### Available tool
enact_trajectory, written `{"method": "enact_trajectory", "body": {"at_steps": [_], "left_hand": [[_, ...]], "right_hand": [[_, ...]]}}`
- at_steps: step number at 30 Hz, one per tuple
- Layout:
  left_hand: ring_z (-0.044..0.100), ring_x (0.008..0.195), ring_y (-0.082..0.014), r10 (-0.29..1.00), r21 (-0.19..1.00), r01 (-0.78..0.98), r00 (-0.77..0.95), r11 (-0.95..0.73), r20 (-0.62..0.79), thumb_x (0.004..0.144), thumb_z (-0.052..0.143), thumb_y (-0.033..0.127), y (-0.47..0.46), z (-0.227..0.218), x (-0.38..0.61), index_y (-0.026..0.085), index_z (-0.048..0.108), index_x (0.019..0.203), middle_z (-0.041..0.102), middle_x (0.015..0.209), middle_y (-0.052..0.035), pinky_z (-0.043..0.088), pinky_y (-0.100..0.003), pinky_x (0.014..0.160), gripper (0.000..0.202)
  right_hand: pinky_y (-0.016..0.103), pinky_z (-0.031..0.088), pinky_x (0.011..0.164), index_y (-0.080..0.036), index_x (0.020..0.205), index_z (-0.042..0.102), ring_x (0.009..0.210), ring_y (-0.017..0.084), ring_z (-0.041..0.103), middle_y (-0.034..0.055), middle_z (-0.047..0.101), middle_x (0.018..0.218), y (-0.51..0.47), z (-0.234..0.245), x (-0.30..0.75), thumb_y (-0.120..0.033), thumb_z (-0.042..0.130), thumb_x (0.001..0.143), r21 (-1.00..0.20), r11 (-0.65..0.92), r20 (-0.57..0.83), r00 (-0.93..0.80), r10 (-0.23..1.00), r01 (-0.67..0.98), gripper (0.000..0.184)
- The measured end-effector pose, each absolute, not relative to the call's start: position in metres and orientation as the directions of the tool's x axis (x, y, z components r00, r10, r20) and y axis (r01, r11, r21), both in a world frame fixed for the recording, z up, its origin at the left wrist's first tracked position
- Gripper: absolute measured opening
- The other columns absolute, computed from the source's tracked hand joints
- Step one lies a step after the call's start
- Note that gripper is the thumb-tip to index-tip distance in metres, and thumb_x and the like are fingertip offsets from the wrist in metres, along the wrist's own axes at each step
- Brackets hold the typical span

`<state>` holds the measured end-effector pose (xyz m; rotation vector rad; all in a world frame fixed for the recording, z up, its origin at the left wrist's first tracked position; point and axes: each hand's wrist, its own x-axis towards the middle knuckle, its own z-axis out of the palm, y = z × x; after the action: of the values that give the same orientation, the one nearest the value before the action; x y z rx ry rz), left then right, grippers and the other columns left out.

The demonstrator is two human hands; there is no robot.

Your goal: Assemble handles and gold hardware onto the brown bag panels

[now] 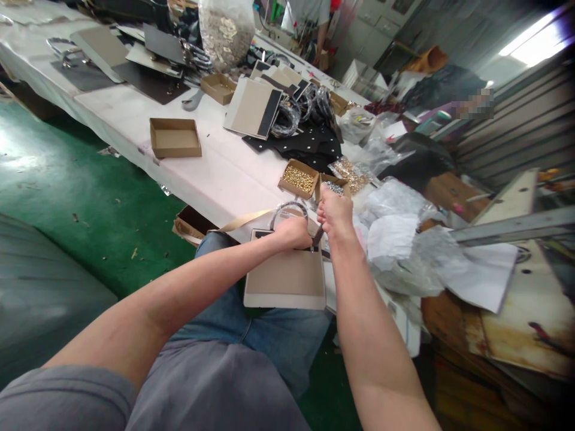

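A beige panel point(285, 278) with a pale lower edge and a dark upper strip lies across my lap against the table edge. A curved handle wrapped in clear plastic point(287, 206) rises from its top. My left hand point(294, 232) is closed at the base of this handle, its fingertips mostly hidden. Just to the right, my right hand point(336, 211) makes a fist above the panel's upper right corner, in front of a small cardboard box of silver pieces point(333, 187). What that fist holds cannot be made out. Beside this box stands another box of gold-coloured pieces point(297, 179).
A shallow cardboard box point(176, 139) sits on the white-covered table point(215, 173). Farther back are stacked panels with handles point(252, 106) and a bulging clear bag point(226, 36). Crumpled plastic point(399, 230) crowds the right side. A person point(309, 18) is at the far end.
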<state>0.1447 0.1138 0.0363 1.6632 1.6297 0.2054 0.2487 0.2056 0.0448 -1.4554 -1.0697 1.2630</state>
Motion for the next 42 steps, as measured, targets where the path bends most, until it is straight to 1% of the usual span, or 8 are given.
{"method": "enact_trajectory", "body": {"at_steps": [8,12,19,25,29,32,36,42], "left_hand": [[0.083,0.118,-0.0361,0.902,0.596,0.795,0.169,0.113,-0.396,0.083,0.084,0.04,0.115,0.035,0.146,0.015,0.082,0.121,0.086,0.121,-0.0192,0.068,-0.034,0.097,0.045],[0.083,0.12,-0.0364,0.906,0.585,0.804,0.166,0.105,-0.39,0.086,0.084,0.05,0.115,0.038,0.146,0.014,0.082,0.12,0.086,0.123,-0.0203,0.067,-0.036,0.1,0.049],[0.083,0.118,-0.0351,0.892,0.571,0.815,0.186,0.095,-0.413,0.085,0.085,0.044,0.119,0.039,0.146,0.016,0.082,0.121,0.086,0.121,-0.0192,0.066,-0.034,0.099,0.045],[0.084,0.114,-0.0338,0.881,0.552,0.83,0.2,0.081,-0.43,0.084,0.085,0.038,0.119,0.044,0.146,0.014,0.083,0.116,0.086,0.12,-0.0196,0.067,-0.034,0.097,0.041],[0.083,0.113,-0.0328,0.891,0.563,0.821,0.178,0.1,-0.417,0.085,0.085,0.045,0.115,0.045,0.144,0.014,0.082,0.115,0.086,0.122,-0.0186,0.066,-0.032,0.096,0.043],[0.083,0.109,-0.0317,0.899,0.578,0.809,0.168,0.109,-0.405,0.084,0.085,0.044,0.115,0.043,0.143,0.015,0.082,0.112,0.087,0.121,-0.0179,0.067,-0.032,0.094,0.041],[0.084,0.098,-0.0308,0.873,0.59,0.798,0.198,0.12,-0.445,0.083,0.085,0.038,0.118,0.041,0.143,0.015,0.082,0.106,0.087,0.106,-0.0167,0.067,-0.032,0.086,0.033],[0.083,0.112,-0.0335,0.91,0.589,0.803,0.173,0.091,-0.377,0.087,0.084,0.046,0.116,0.036,0.145,0.014,0.083,0.116,0.086,0.122,-0.0199,0.066,-0.033,0.094,0.043]], "right_hand": [[0.022,0.022,0.028,-0.028,0.061,0.038,0.036,0.008,0.033,-0.0089,0.037,0.046,0.163,0.056,0.26,-0.067,0.084,0.093,-1.0,0.027,0.03,0.237,0.971,0.017,0.068],[0.024,0.023,0.03,-0.027,0.057,0.04,0.035,0.008,0.034,-0.008,0.035,0.046,0.143,0.057,0.263,-0.07,0.079,0.098,-0.991,0.137,0.134,0.292,0.947,0.011,0.071],[0.027,0.03,0.032,-0.027,0.056,0.042,0.036,0.01,0.039,-0.0057,0.039,0.048,0.119,0.051,0.259,-0.073,0.07,0.104,-0.942,0.299,0.333,0.302,0.893,0.152,0.072],[0.027,0.027,0.034,-0.026,0.055,0.046,0.038,0.01,0.039,-0.0055,0.039,0.049,0.12,0.054,0.259,-0.07,0.075,0.103,-0.949,0.294,0.316,0.309,0.897,0.119,0.072],[0.026,0.022,0.033,-0.027,0.055,0.037,0.037,0.008,0.031,-0.0078,0.032,0.048,0.123,0.066,0.272,-0.072,0.078,0.1,-0.97,0.243,0.235,0.242,0.941,-0.003,0.075],[0.025,0.022,0.034,-0.026,0.055,0.037,0.038,0.008,0.029,-0.0075,0.031,0.048,0.113,0.074,0.279,-0.069,0.075,0.103,-0.941,0.339,0.325,0.291,0.9,0.002,0.076],[0.026,0.025,0.037,-0.025,0.054,0.04,0.039,0.008,0.031,-0.0065,0.034,0.049,0.096,0.072,0.277,-0.065,0.074,0.106,-0.919,0.394,0.378,0.286,0.881,0.003,0.074],[0.027,0.028,0.037,-0.025,0.055,0.043,0.038,0.009,0.038,-0.0057,0.038,0.049,0.096,0.06,0.267,-0.069,0.073,0.106,-0.927,0.369,0.375,0.264,0.889,0.072,0.074]]}}
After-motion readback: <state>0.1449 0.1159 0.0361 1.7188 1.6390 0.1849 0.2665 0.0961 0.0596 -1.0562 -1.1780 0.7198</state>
